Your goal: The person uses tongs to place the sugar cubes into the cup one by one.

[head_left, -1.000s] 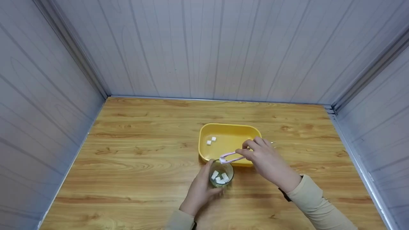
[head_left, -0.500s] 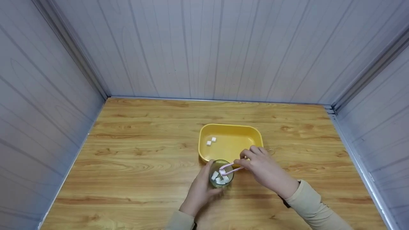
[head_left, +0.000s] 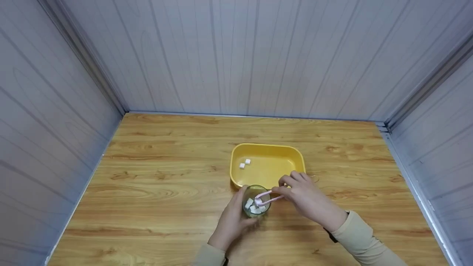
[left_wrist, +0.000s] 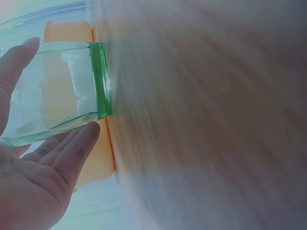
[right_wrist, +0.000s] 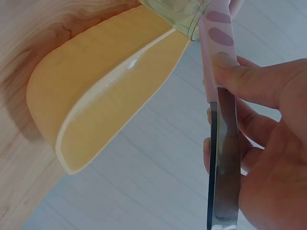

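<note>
My left hand (head_left: pixel 231 223) holds a clear greenish glass (left_wrist: pixel 57 86) round its side, thumb and fingers on opposite sides. Several white cubes (head_left: pixel 249 203) lie in the glass. With my right hand (head_left: pixel 308 201) I pinch a pair of tongs (right_wrist: pixel 226 153), metal at the bend and pink toward the tips. In the head view the tong tips reach inside the glass's mouth, with a white cube (head_left: pixel 258 202) between them. The right thumb presses on the pink part in the right wrist view, and the tips are hidden there.
Just beyond the glass stands a yellow rectangular container (head_left: pixel 275 166), close to its rim. Two white cubes (head_left: pixel 242 166) lie in its left part. Pale panel walls (head_left: pixel 236 55) enclose the wooden table (head_left: pixel 166 184) at the back and sides.
My right hand has come down toward me, carrying the tongs and the cube from the glass's far rim into its mouth. The left hand keeps the glass in place.
</note>
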Action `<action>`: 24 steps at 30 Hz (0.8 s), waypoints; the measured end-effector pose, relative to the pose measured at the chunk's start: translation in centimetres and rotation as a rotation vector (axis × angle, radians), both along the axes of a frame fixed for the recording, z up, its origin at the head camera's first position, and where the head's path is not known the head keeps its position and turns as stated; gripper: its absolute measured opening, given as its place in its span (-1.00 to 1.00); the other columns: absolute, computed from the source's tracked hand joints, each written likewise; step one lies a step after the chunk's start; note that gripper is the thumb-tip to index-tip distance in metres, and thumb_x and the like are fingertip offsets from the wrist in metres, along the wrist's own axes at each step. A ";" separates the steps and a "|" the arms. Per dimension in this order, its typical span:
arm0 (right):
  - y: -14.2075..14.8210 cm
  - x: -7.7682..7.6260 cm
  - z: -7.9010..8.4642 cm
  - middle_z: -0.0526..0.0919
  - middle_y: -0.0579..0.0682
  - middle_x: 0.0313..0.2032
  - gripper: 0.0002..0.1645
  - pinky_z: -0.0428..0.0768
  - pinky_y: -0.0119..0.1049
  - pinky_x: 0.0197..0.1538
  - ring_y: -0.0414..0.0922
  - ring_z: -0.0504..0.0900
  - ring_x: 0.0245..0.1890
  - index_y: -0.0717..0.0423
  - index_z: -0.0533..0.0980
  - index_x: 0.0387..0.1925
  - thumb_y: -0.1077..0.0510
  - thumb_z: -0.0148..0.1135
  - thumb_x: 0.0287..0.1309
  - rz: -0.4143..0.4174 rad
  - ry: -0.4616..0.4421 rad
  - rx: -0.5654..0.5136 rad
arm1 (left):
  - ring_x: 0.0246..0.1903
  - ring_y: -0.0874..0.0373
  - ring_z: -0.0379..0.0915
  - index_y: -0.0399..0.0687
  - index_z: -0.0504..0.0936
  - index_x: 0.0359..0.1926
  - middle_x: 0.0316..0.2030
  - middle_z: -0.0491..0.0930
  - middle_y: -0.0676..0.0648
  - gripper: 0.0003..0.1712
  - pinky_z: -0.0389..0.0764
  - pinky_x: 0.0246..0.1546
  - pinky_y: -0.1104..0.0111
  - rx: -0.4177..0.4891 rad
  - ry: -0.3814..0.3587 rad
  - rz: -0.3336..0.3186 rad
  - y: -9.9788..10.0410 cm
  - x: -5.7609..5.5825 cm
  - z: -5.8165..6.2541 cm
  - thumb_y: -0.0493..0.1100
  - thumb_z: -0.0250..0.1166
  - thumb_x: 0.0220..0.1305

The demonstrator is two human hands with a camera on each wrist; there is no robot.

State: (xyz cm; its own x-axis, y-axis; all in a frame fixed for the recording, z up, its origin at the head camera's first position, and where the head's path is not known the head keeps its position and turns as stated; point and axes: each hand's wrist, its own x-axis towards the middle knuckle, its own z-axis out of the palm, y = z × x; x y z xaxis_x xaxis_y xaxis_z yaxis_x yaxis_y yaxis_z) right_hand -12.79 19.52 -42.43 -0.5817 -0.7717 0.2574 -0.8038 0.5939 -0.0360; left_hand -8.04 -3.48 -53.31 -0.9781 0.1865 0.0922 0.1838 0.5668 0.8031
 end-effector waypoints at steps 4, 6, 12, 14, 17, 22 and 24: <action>0.1 0.0 0.0 0.53 -0.11 -0.19 -0.55 0.42 -0.13 -0.15 -0.07 0.40 -0.22 -0.15 0.64 -0.12 0.24 0.49 -0.12 -0.001 -0.009 0.002 | 0.25 -0.06 0.24 -0.11 0.07 0.44 0.30 0.27 -0.18 0.15 0.30 0.25 0.08 -0.002 -0.029 0.007 0.0 -0.1 0.1 -0.20 0.56 -0.11; 0.1 0.0 0.2 0.53 -0.10 -0.17 -0.53 0.43 -0.12 -0.11 -0.06 0.41 -0.20 -0.14 0.63 -0.09 0.25 0.49 -0.11 -0.006 -0.019 0.017 | 0.25 -0.06 0.24 -0.11 0.06 0.44 0.30 0.27 -0.18 0.15 0.30 0.25 0.09 -0.003 -0.037 0.011 0.1 -0.1 0.1 -0.20 0.56 -0.12; 0.2 0.2 0.6 0.53 -0.08 -0.11 -0.46 0.46 -0.07 0.00 -0.04 0.44 -0.11 -0.12 0.59 0.01 0.24 0.48 -0.08 -0.037 -0.017 0.094 | 0.24 -0.05 0.25 -0.07 0.07 0.44 0.28 0.28 -0.16 0.16 0.30 0.24 0.09 -0.003 -0.042 0.017 0.1 -0.1 0.1 -0.22 0.57 -0.14; 0.2 0.3 0.7 0.53 -0.07 -0.10 -0.43 0.48 -0.06 0.00 -0.03 0.45 -0.09 -0.10 0.58 0.05 0.23 0.48 -0.08 -0.046 -0.013 0.121 | 0.24 -0.04 0.26 -0.07 0.08 0.44 0.28 0.29 -0.16 0.17 0.31 0.24 0.09 -0.004 -0.043 0.020 0.2 -0.1 0.1 -0.22 0.57 -0.15; 0.2 0.4 0.9 0.52 -0.04 -0.06 -0.38 0.49 -0.05 0.00 -0.02 0.45 -0.07 -0.08 0.55 0.10 0.24 0.48 -0.07 -0.059 -0.011 0.154 | 0.25 -0.03 0.24 -0.05 0.07 0.45 0.30 0.27 -0.16 0.17 0.30 0.25 0.11 -0.010 -0.048 0.025 0.1 -0.1 0.1 -0.20 0.57 -0.14; 0.2 0.5 1.0 0.50 -0.01 -0.01 -0.33 0.50 -0.04 -0.01 -0.01 0.45 -0.03 -0.07 0.50 0.17 0.26 0.46 -0.04 -0.074 -0.014 0.184 | 0.27 -0.04 0.22 -0.08 0.06 0.45 0.31 0.25 -0.16 0.17 0.27 0.26 0.10 0.000 -0.050 0.025 0.1 -0.1 0.1 -0.19 0.57 -0.13; 0.3 0.5 1.1 0.50 -0.01 -0.01 -0.32 0.50 -0.03 -0.01 -0.01 0.45 -0.03 -0.06 0.50 0.17 0.25 0.46 -0.04 -0.073 -0.010 0.185 | 0.27 -0.05 0.22 -0.09 0.06 0.45 0.32 0.25 -0.17 0.16 0.28 0.26 0.09 0.005 -0.042 0.020 0.0 -0.1 0.1 -0.19 0.57 -0.12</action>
